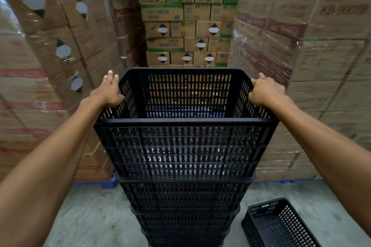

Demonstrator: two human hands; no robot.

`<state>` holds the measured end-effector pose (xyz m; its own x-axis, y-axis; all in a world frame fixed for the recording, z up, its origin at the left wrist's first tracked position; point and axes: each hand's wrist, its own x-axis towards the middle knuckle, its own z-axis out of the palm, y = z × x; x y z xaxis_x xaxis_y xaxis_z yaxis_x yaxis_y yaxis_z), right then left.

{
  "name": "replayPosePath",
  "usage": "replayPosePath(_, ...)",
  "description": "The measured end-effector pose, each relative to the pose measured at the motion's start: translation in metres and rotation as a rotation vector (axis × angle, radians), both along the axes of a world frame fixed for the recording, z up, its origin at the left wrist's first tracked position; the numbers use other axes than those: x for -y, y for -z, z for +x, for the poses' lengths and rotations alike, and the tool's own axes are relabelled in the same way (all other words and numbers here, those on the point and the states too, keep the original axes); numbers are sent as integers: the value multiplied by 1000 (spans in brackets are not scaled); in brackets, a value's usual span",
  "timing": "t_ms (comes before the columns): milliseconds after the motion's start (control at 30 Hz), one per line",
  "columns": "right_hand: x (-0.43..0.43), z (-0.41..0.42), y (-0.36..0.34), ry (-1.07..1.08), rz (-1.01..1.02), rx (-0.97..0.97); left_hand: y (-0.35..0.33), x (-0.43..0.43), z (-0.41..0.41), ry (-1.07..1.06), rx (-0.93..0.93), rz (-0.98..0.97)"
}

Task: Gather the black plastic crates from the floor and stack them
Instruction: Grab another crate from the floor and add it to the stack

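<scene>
Left hand (pixel 108 92) and right hand (pixel 265 92) each clasp a side rim of the top slotted black plastic crate (pixel 184 106), seated on the tall nested crate stack (pixel 184 196); risk: stack tips if pushed unevenly; one loose black crate (pixel 277 224) remains on the concrete floor (pixel 90 216), a likely trip hazard.

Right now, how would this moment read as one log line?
left hand: gripping top crate rim | right hand: gripping opposite rim | crate atop stack | loose crate on floor

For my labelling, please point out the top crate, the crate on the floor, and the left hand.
top crate (pixel 185 120): head view, near rim.
crate on the floor (pixel 259 209): head view, near-left rim.
left hand (pixel 108 91): head view, back of hand.
</scene>
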<state>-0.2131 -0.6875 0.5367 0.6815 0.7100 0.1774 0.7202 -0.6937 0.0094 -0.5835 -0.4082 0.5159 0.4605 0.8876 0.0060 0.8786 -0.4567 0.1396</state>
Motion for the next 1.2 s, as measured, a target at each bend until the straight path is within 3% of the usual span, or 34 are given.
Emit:
replayPosePath(167, -6, -2, 15, -54, -127, -5, 4, -5, 4, 121, 40, 44)
replayPosePath(367, -7, 3, 14, -119, -141, -57, 11, -12, 5, 147, -82, 130)
replayPosePath(567, -10, 1, 14, -124, -150, 119, 11, -21, 6, 127, -1, 81)
replayPosePath(700, -7, 0, 7, -153, -84, -4, 6, -18, 8, 117, -24, 63)
replayPosePath(833, 3, 6, -18, -141, -11, -290, -24, 3, 41, 14, 11, -66)
replayPosePath(967, 51, 39, -21, -56, 100, -344, -61, 69, 147, 284, 165, -7)
replayPosePath(1200, 184, 107, 25, 252, 236, -324, -115, 277, 380, 891, 165, 52)
